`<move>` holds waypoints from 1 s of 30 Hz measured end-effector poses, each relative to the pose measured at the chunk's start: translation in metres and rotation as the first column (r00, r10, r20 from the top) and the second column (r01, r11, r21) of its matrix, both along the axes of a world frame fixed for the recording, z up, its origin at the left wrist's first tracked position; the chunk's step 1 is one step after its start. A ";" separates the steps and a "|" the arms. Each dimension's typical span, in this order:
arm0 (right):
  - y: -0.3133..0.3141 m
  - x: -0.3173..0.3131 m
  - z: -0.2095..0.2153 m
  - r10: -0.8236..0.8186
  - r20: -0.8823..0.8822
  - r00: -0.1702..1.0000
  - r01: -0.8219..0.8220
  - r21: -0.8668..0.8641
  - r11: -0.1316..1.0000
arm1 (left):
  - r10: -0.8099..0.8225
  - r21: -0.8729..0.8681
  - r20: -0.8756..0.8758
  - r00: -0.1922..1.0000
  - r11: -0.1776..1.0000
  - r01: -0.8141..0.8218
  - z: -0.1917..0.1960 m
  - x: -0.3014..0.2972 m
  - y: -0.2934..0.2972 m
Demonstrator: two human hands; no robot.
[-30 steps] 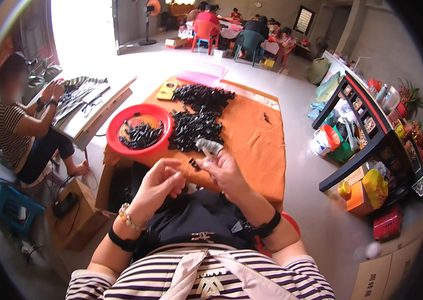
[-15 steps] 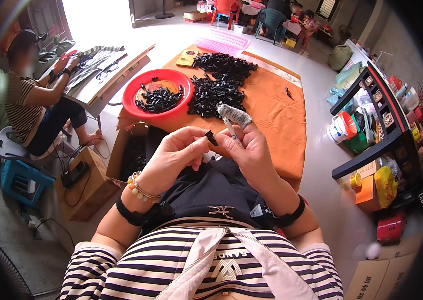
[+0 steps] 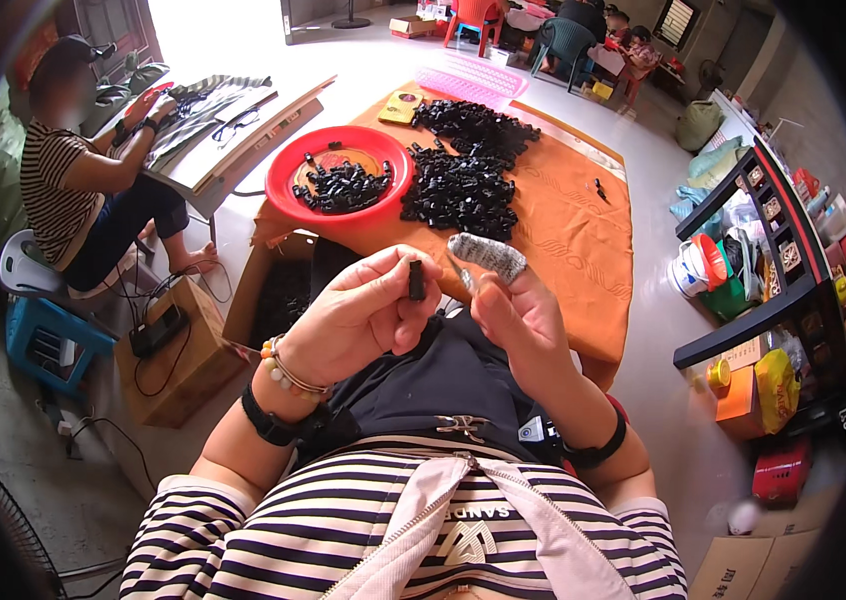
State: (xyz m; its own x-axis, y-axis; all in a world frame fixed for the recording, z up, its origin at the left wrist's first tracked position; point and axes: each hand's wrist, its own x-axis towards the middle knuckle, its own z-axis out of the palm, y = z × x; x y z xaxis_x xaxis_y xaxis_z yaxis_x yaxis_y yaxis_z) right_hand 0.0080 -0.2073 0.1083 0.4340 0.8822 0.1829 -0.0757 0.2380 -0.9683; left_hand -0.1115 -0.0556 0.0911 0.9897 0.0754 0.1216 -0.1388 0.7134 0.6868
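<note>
My left hand (image 3: 368, 305) pinches a small black plastic piece (image 3: 416, 280) between thumb and fingertips, holding it upright. To its right, my right hand (image 3: 523, 320) is closed on a slim, pointed tool (image 3: 461, 273); its exact kind is hard to make out. A grey knitted finger cover (image 3: 488, 256) sits on that hand's index finger. The two hands are apart, above my lap. Beyond them, a heap of similar black pieces (image 3: 458, 190) lies on the orange-covered table (image 3: 578, 235). More black pieces lie in a red basin (image 3: 288, 207) beside the heap.
An open cardboard box (image 3: 243, 305) with dark contents stands left of my lap. At left a person (image 3: 83, 180) works at another table. A yellow packet (image 3: 400, 107) and pink plastic tray (image 3: 473, 80) lie at the far side. A black-framed shelf (image 3: 743, 322) stands at right.
The black piece has been turned from slanting to upright in my left hand. My right hand has drawn away from it to the right. The whole view has shifted slightly.
</note>
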 end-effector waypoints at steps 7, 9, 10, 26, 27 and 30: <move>-0.004 -0.010 -0.003 -0.062 0.368 0.928 0.083 -0.043 0.996 | -0.010 -0.172 -0.028 1.000 0.985 0.005 -0.010 0.000 0.002; -0.004 -0.010 -0.005 -0.057 0.451 0.891 0.111 -0.093 0.989 | 0.009 -0.214 -0.051 0.999 0.977 -0.020 -0.014 0.001 0.003; -0.003 -0.010 -0.007 -0.050 0.446 0.893 0.105 -0.098 0.990 | 0.015 -0.219 -0.056 0.998 0.975 -0.027 -0.015 0.001 0.003; 0.028 -0.005 -0.021 -0.063 0.047 0.997 0.060 0.063 0.996 | 0.102 0.038 -0.046 0.994 0.994 -0.100 -0.023 0.006 -0.009; 0.028 -0.002 -0.025 -0.062 0.021 0.998 0.061 0.061 0.996 | 0.107 0.034 -0.064 0.992 0.994 -0.105 -0.024 0.007 -0.009; 0.027 -0.001 -0.029 -0.055 -0.015 0.998 0.056 0.056 0.997 | 0.112 0.037 -0.086 0.990 0.993 -0.109 -0.027 0.007 -0.009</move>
